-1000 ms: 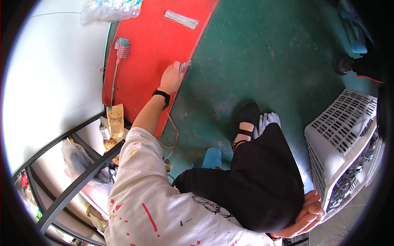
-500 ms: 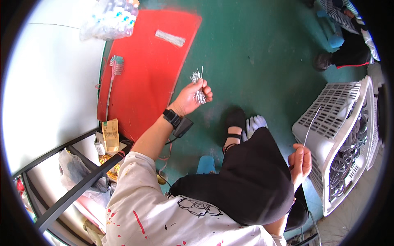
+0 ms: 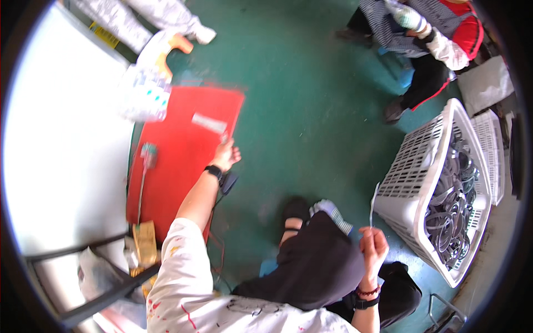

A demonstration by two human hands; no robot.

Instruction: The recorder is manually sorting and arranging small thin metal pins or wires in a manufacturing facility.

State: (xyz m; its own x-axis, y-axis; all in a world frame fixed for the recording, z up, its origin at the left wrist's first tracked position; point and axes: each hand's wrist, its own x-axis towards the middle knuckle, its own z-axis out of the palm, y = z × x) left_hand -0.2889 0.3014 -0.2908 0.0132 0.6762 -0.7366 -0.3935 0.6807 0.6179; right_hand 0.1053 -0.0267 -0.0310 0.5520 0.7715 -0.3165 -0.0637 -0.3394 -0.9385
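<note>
My left hand (image 3: pixel 226 155) is closed and stretched out over the right edge of a red board (image 3: pixel 177 166). It holds a bundle of thin silvery wires, mostly hidden by the fingers and blurred; only a pale tip shows above them. On the board, just beyond that hand, lies another bundle of thin wires (image 3: pixel 209 122). My right hand (image 3: pixel 374 247) is beside my knee, its fingers pinching the lower end of one thin, slightly bent wire (image 3: pixel 374 202) that points upward.
At right stands a white plastic basket (image 3: pixel 408 172) filled with dark rings (image 3: pixel 452 205). A brush (image 3: pixel 148 152) and packed bottles (image 3: pixel 145 100) are on the board's left side. One person (image 3: pixel 422 39) sits at far right; another person's legs (image 3: pixel 166 19) are at far left. A dark frame (image 3: pixel 105 297) borders my left.
My left hand has reached forward to the red board with the wire bundle. My right hand still pinches its single wire. The view has shifted, and a person's legs now show at far left.
</note>
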